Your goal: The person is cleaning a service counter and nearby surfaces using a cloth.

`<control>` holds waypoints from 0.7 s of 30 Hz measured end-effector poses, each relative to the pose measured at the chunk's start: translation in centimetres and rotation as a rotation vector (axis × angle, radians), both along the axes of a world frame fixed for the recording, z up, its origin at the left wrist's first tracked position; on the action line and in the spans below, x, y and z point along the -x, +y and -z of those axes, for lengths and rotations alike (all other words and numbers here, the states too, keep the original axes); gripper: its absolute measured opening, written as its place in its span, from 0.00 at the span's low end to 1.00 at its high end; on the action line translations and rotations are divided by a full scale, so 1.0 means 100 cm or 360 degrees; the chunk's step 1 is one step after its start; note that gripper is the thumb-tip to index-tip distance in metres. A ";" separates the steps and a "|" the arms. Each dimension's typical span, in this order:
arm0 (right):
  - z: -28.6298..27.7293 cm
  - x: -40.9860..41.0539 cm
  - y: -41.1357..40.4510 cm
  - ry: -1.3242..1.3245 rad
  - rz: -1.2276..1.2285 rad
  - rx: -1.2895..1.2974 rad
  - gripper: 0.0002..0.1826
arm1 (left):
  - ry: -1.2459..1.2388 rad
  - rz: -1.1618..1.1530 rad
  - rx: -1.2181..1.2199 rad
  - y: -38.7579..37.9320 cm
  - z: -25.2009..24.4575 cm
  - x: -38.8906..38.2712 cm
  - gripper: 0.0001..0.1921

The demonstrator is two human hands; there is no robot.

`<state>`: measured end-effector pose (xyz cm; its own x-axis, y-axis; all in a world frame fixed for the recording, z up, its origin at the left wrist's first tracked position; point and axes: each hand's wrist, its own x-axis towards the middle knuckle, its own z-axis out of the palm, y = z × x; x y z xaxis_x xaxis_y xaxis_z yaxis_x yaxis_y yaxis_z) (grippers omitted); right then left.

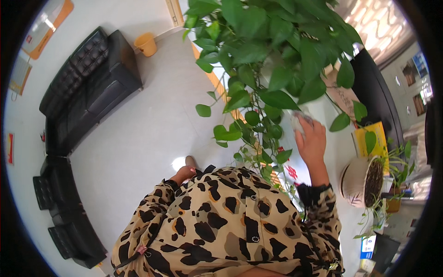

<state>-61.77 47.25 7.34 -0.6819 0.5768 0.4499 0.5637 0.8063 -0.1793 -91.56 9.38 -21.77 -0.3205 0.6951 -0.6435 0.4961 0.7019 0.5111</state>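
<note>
My right hand (312,141) is shut on a crumpled whitish cloth (297,124), pressed to the white counter top (333,147). Just beyond it hangs a big pothos plant (277,52), whose leafy vines trail down the counter's outer side towards me. My left hand (186,173) is low at my waist, over the floor and above my shoe. Its fingers look curled and are partly hidden, so whether they hold anything is unclear. A ribbed ceramic flowerpot (354,181) with dark soil stands on the counter right of my right wrist.
Behind the flowerpot is a yellow printed box or folder (372,140); a brown paper packet with writing (341,91) lies near the leaves. Left across the grey floor (138,131) stand a black tufted sofa (93,76), black armchairs (64,187) and an orange bin (147,45).
</note>
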 end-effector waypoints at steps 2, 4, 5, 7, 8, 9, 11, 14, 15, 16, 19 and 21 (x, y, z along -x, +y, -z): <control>-0.006 0.001 -0.018 -0.0063 0.0067 0.0165 0.22 | 0.0083 0.0024 -0.0168 -0.003 0.002 0.015 0.11; -0.017 0.008 -0.041 -0.0102 0.0023 0.0621 0.21 | -0.0031 -0.0200 -0.0182 -0.011 -0.004 0.035 0.12; -0.022 0.016 -0.051 -0.0084 -0.0048 0.0937 0.20 | -0.0157 -0.0381 -0.0186 -0.016 -0.008 0.046 0.13; -0.017 0.040 -0.074 0.0215 -0.0112 0.1871 0.19 | -0.0142 -0.0376 -0.0214 -0.021 -0.020 0.074 0.15; -0.019 0.063 -0.083 0.0114 -0.0310 0.1797 0.19 | -0.0078 -0.0290 -0.0192 -0.031 -0.025 0.092 0.15; -0.017 0.087 -0.088 0.0031 -0.0568 0.1623 0.20 | -0.0018 -0.0189 -0.0177 -0.035 -0.029 0.110 0.15; -0.030 0.141 -0.100 -0.0092 -0.0634 0.1811 0.20 | -0.0107 -0.0287 -0.0232 -0.051 -0.030 0.120 0.14; -0.014 0.218 -0.110 -0.0112 -0.0811 0.1820 0.21 | -0.0060 -0.0295 -0.0252 -0.085 -0.030 0.168 0.15; -0.008 0.235 -0.113 -0.0120 -0.0820 0.1815 0.21 | -0.0021 -0.0336 -0.0234 -0.093 -0.034 0.180 0.15; -0.002 0.251 -0.117 -0.0091 -0.0795 0.1814 0.20 | 0.0087 -0.0370 -0.0263 -0.101 -0.037 0.190 0.14; 0.020 0.285 -0.122 -0.0099 -0.0796 0.1781 0.21 | 0.0152 -0.0500 -0.0212 -0.117 -0.036 0.212 0.13; 0.027 0.304 -0.125 -0.0124 -0.0623 0.2107 0.22 | 0.0108 -0.0573 -0.0140 -0.125 -0.034 0.226 0.13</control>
<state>-92.16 34.70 4.65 -0.8948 0.3069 -0.3241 0.3861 0.1680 -0.9070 -114.21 -3.13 -18.42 -0.5941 0.5821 -0.5551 0.2605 0.7922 0.5518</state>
